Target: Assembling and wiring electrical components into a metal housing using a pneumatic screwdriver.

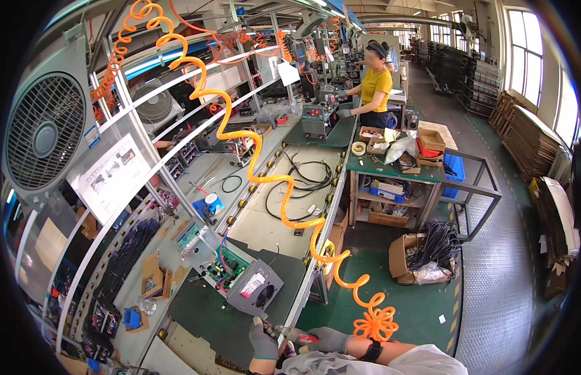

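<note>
the person's left hand (263,340), in a grey glove, sits at about 6 o'clock in the view, its fingers curled around the front end of a small red and grey power tool (289,334). the right hand (328,340), also gloved in grey, lies just beside it toward 5 o'clock, fingers wrapped over the rear of the same tool, so both hands grip it between them. a dark band (370,351) sits on the right wrist. from the tool's area an orange coiled air hose (265,178) bunches up at 5 o'clock and then winds away toward 11 o'clock, up to the overhead rails.

just above the hands, toward 12 o'clock from them, a grey metal unit (254,287) with a fan grille in its end face rests on a dark mat (203,312) on the workbench; its open side shows a green circuit board (225,267) with red and blue wires. a blue tape roll (210,203) stands farther up the bench toward 11 o'clock, and loose black cables (303,178) lie on the roller line toward 12 o'clock. a large grey fan (45,131) hangs at 9 o'clock. well apart at 1 o'clock, a co-worker in a yellow shirt (376,84) stands at another machine. a cardboard box of black cables (422,253) sits on the green floor at 3 o'clock
</note>
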{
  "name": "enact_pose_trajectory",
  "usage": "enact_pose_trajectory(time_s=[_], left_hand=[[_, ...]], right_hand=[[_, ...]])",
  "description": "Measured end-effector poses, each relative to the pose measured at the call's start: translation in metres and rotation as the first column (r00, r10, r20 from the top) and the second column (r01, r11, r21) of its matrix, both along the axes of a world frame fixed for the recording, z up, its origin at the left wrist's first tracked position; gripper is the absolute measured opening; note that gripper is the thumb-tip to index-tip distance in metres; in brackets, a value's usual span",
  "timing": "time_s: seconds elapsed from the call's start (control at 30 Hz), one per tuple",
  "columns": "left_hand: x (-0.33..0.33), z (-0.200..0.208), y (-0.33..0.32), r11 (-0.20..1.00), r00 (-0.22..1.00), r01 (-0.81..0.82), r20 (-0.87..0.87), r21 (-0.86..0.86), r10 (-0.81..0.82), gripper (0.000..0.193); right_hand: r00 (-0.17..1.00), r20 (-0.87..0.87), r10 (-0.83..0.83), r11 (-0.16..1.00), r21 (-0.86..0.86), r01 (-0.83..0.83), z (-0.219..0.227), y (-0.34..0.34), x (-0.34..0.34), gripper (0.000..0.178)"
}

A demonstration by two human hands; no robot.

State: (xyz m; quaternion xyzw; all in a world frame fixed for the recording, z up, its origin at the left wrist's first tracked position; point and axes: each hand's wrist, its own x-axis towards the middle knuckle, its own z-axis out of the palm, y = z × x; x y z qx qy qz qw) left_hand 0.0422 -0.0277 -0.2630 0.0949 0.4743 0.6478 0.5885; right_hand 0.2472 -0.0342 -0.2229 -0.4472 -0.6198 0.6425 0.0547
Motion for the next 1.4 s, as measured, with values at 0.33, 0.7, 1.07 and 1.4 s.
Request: enact_pose_trajectory(time_s=[0.33, 0.7, 1.07, 1.4], left_hand=[[-0.005, -0.007, 0.000, 0.999, 1.000, -0.025, -0.011, -0.020, 0.025, 0.028], [0.001, -0.003, 0.001, 0.999, 0.999, -0.036, -0.007, -0.025, 0.036, 0.028], [-0.005, -0.015, -0.001, 0.997, 0.998, -0.058, 0.013, -0.049, 0.059, 0.028], [-0.006, -0.013, -0.003, 1.000, 1.000, 0.003, -0.009, -0.021, -0.004, 0.029]], right_hand=[[1.000, 0.000, 0.018, 1.000, -0.015, -0.018, 0.011, 0.001, -0.002, 0.053], [1.000, 0.022, 0.018, 0.995, 0.097, -0.020, -0.033, 0.000, -0.004, 0.068], [1.000, 0.000, 0.020, 0.997, 0.068, -0.020, -0.013, -0.003, -0.004, 0.068], [0.996, 0.080, 0.051, 0.997, 0.062, -0.056, -0.025, -0.001, -0.006, 0.068]])
